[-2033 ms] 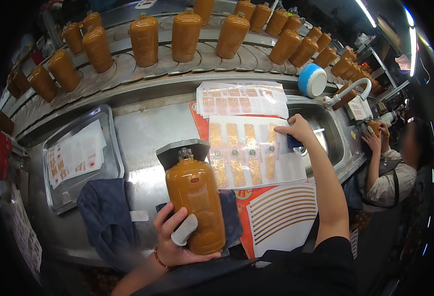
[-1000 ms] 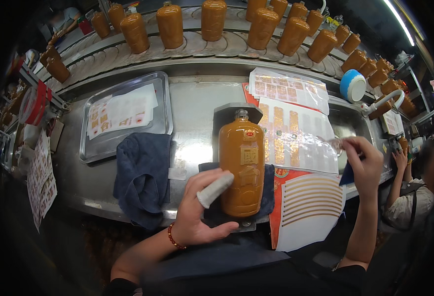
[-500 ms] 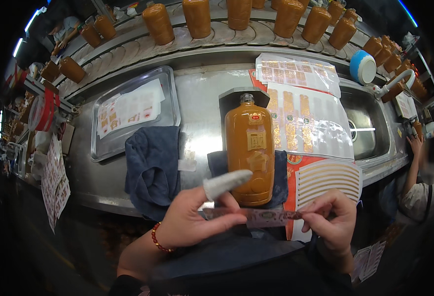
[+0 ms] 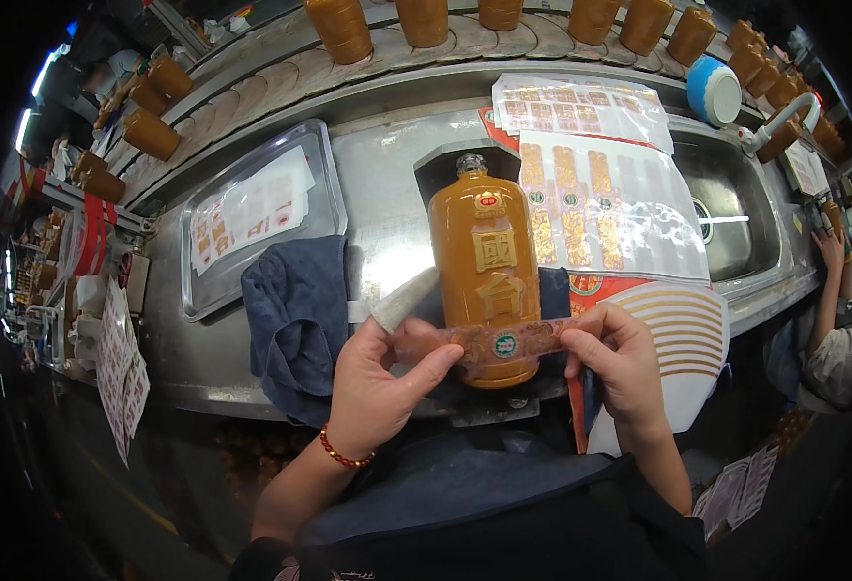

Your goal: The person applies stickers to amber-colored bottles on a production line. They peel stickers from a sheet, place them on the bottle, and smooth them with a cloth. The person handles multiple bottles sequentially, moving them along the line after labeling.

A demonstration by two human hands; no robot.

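Two hands work just in front of us, stretching a long label strip [image 4: 503,341] across the bottom of an amber bottle [image 4: 485,276]. Our left hand [image 4: 380,385] has its grip clamped on the strip's left end, thumb and forefinger pressed together on it, and a small whitish scraper [image 4: 402,299] is tucked in the same hand, slanting up just left of the bottle. Our right hand [image 4: 617,358] pinches the strip's right end, its fingers closed on it just right of the bottle. The strip is see-through with gold marks and a small round green seal, and it lies over the bottle's lower part; we cannot tell whether it is stuck down.

The bottle lies on its back on the steel desk [image 4: 378,208], neck pointing away from us, resting in a dark cradle [image 4: 441,165]. Left of the bottle a dark blue cloth [image 4: 295,315] is bunched on the desk, and beyond it sits a steel tray [image 4: 252,218] with a sticker sheet in it. Right of the bottle lie label sheets [image 4: 605,194] with gold stickers and a sheet of curved gold stripes [image 4: 683,329]. Further right is a sink [image 4: 731,208], where another person [image 4: 833,320] stands. Beyond the bottle, a row of other amber bottles [image 4: 426,19] stands on a curved conveyor.
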